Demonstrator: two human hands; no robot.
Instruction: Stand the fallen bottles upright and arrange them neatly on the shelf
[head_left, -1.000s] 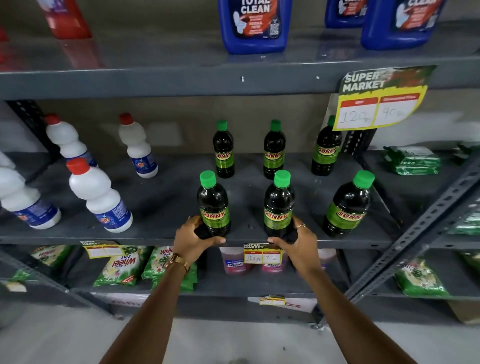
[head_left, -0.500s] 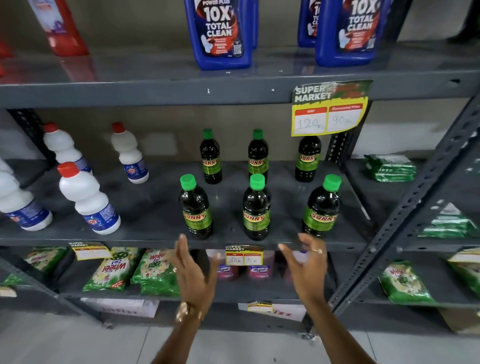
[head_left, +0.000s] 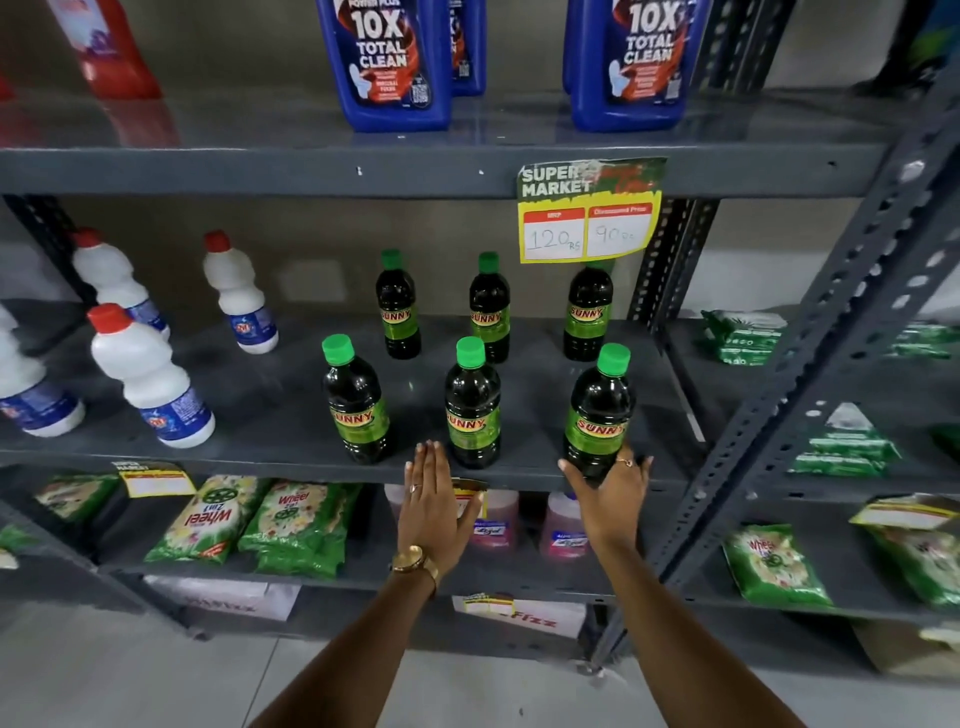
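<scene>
Several dark Sunny bottles with green caps stand upright in two rows on the grey middle shelf (head_left: 270, 410). In the front row are the left bottle (head_left: 356, 405), the middle bottle (head_left: 471, 405) and the right bottle (head_left: 597, 410). The back row (head_left: 488, 312) stands behind them. My right hand (head_left: 608, 499) wraps around the base of the front right bottle, thumb on its left side, fingers on its right. My left hand (head_left: 431, 499) is flat with straight fingers at the shelf's front edge, between the front left and middle bottles, holding nothing.
White bottles with red caps (head_left: 150, 379) stand at the shelf's left. Blue Total Clean jugs (head_left: 384, 62) sit on the shelf above, where a price sign (head_left: 589, 218) hangs. Green detergent packs (head_left: 296, 525) and pink bottles lie on the shelf below. A slanted steel upright (head_left: 810, 374) stands to the right.
Both hands released the front left and middle bottles and drew back. The right hand then moved right onto the front right bottle's base; the left hand returned flat to the shelf edge.
</scene>
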